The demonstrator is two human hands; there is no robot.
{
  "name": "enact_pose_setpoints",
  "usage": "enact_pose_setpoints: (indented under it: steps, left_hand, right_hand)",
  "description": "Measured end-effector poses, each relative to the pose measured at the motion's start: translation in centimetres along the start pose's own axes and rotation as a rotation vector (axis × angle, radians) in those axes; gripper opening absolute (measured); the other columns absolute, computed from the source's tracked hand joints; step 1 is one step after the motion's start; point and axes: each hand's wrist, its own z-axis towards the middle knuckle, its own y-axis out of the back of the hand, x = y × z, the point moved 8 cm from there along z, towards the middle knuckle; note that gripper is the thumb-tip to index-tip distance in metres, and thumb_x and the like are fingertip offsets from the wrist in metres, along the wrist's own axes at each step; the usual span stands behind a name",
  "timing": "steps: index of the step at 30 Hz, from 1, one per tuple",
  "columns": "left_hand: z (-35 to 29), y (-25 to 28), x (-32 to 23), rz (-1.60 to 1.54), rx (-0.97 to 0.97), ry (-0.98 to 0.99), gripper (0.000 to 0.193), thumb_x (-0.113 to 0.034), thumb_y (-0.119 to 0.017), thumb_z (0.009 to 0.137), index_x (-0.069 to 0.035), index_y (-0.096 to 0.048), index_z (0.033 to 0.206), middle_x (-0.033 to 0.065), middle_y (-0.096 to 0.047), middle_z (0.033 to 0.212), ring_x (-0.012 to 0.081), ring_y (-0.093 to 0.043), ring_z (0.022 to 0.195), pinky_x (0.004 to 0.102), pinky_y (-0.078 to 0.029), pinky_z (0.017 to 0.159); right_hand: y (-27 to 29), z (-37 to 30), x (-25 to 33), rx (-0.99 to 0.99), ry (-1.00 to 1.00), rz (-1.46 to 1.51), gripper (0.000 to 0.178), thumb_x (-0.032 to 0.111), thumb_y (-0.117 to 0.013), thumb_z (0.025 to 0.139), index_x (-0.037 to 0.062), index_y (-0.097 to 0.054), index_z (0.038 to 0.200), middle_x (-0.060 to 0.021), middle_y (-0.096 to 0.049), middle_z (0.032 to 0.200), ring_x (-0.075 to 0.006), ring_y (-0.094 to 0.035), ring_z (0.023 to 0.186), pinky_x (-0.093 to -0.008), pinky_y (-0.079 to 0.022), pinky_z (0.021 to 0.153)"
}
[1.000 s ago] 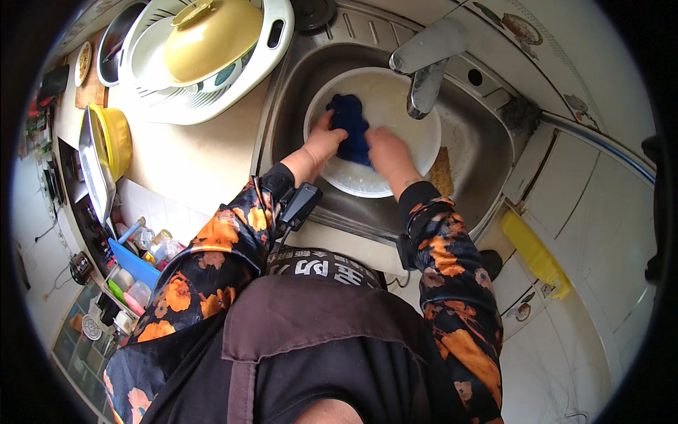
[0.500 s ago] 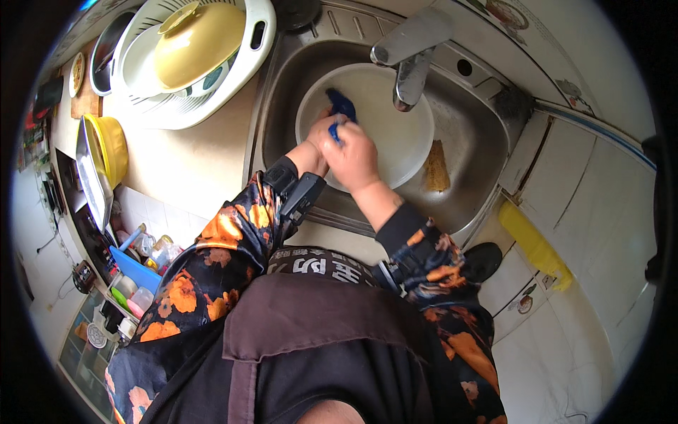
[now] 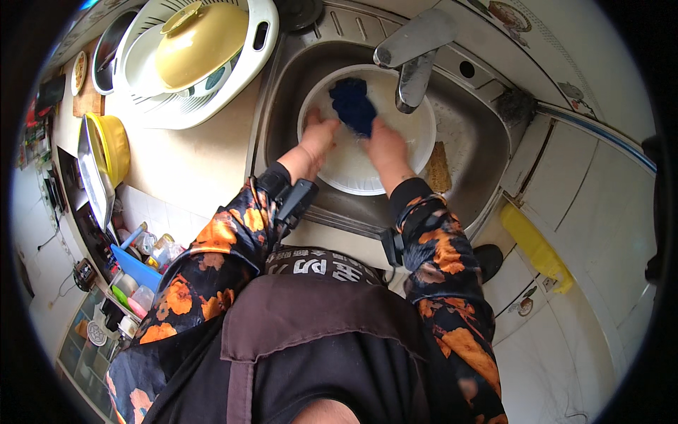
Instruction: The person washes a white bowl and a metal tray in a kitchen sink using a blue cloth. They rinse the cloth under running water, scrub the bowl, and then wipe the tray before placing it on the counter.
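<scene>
My right grip (image 3: 388, 147) seemed pinched on the blue cloth (image 3: 352, 106); my open, empty left grip (image 3: 318, 139) needed to steady it.

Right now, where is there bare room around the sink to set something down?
Bare: the pale counter between the white colander, bright yellow tub and sink; also the sink floor right of the brown block. Crowded: the white basin, with left hand, right hand and dark blue cloth over it, faucet jutting above.

Blue cloth (image 3: 354, 106) no longer bunched
</scene>
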Motion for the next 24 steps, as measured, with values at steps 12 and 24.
enact_pose_setpoints:
  steps: [12,24]
  left_hand:
    - [-2.3,-5.4,0.2,-0.535,0.427,0.426,0.052,-0.054,-0.057,0.093,-0.003,-0.064,0.098,0.0117,-0.068,0.085,0.0232,-0.066,0.076,0.0344,-0.057,0.076]
    - [-2.8,-3.7,-0.4,-0.182,0.14,0.247,0.034,-0.035,-0.056,0.096,-0.007,-0.062,0.115,0.0081,-0.068,0.098,0.0186,-0.064,0.089,0.0324,-0.051,0.08]
  right_hand:
    - [3.6,-3.7,6.5,-0.161,0.413,0.733,0.029,0.011,-0.068,0.07,0.0008,-0.055,0.094,-0.0212,-0.055,0.104,-0.0415,-0.054,0.1,-0.0434,-0.046,0.088]
    - [7.0,1.6,4.1,-0.27,-0.05,0.388,0.037,0.041,-0.055,0.088,0.0056,-0.067,0.088,-0.0249,-0.067,0.088,-0.0443,-0.064,0.086,-0.0522,-0.051,0.074]
